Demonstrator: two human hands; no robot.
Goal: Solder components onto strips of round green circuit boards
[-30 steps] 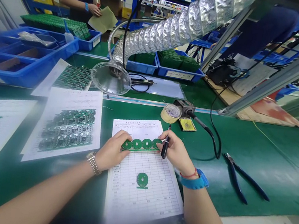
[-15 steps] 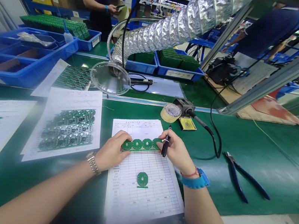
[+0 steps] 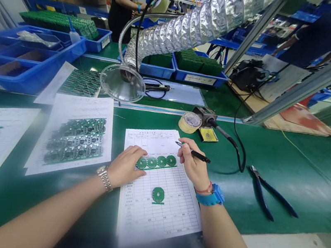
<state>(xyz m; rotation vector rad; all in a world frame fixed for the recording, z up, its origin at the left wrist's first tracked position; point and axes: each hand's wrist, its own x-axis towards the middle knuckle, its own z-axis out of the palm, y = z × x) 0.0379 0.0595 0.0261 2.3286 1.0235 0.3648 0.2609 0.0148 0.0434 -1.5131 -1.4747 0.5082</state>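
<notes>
- Four round green circuit boards joined in a strip (image 3: 157,161), lying on a printed grid form (image 3: 153,218), long axis running 3 to 9 o'clock.
- Left hand (image 3: 125,167): curved fingers (image 3: 139,156) touch the strip's 9 o'clock end, making this the nearer hand; whether they grip cannot be told.
- Right hand (image 3: 192,166): fingers narrowly pinch a black pen (image 3: 194,153), tip toward 9 o'clock, just beside the strip at 1 o'clock.
- Single round board (image 3: 158,195) on the form, at 6 o'clock from the strip.
- Sheet of board panels (image 3: 72,138) at 9 o'clock; blue-handled pliers (image 3: 262,200) at 3 o'clock, on the green tabletop (image 3: 305,192).
</notes>
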